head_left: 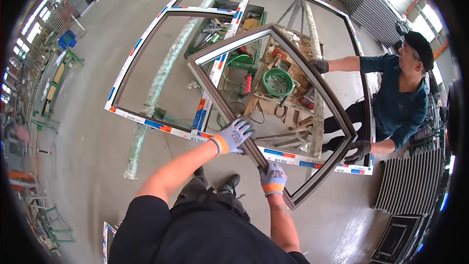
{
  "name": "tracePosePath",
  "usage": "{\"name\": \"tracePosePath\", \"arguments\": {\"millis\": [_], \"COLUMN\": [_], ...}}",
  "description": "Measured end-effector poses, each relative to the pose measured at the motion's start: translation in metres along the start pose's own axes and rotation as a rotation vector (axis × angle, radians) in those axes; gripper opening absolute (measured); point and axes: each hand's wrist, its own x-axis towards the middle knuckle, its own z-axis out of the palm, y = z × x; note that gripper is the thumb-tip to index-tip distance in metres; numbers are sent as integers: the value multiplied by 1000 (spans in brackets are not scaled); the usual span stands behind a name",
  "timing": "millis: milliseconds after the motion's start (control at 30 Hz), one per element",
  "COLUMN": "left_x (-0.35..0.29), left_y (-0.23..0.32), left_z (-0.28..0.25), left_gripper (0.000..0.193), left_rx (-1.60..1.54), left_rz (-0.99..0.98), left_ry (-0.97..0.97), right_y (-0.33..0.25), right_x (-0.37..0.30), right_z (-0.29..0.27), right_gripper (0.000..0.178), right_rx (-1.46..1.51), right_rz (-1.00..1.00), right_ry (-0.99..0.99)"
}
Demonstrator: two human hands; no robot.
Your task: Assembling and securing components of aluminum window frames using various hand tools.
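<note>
Over the large taped frame (163,127), my left hand (234,134) and right hand (273,177) both grip the near-left bar of the smaller brown frame (213,93), a co-worker's gloved hands (357,152) at its far side; from here I judge it lifted, not yet set down

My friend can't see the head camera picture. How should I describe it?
The person's left hand and right hand, both gloved, grip one side of a brown frame; a co-worker holds the other side. Below are a larger taped frame and a green bowl of metal pieces.
</note>
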Motion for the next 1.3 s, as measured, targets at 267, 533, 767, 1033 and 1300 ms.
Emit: {"name": "tracePosePath", "arguments": {"millis": [267, 533, 767, 1033, 1300], "left_x": [-49, -65, -136, -285, -395], "left_y": [-16, -30, -28, -81, -181], "left_z": [16, 11, 25, 4, -45], "left_gripper": [51, 48, 38, 25, 22], "left_rx": [-1, 1, 66, -167, -94], "left_rz": [-30, -36, 172, 158, -73], "left_ry": [-85, -97, -27, -30, 57], "right_y": [-23, 147, 102, -46, -160], "right_x": [-23, -80, -126, -101, 52], "right_z": [6, 17, 35, 35, 34], "right_gripper": [36, 51, 41, 60, 46], "right_rx": [142, 643, 1370, 1361, 1220], "right_rz": [-15, 722, 987, 772, 527], "right_ry": [-149, 655, 346, 466, 222]}}
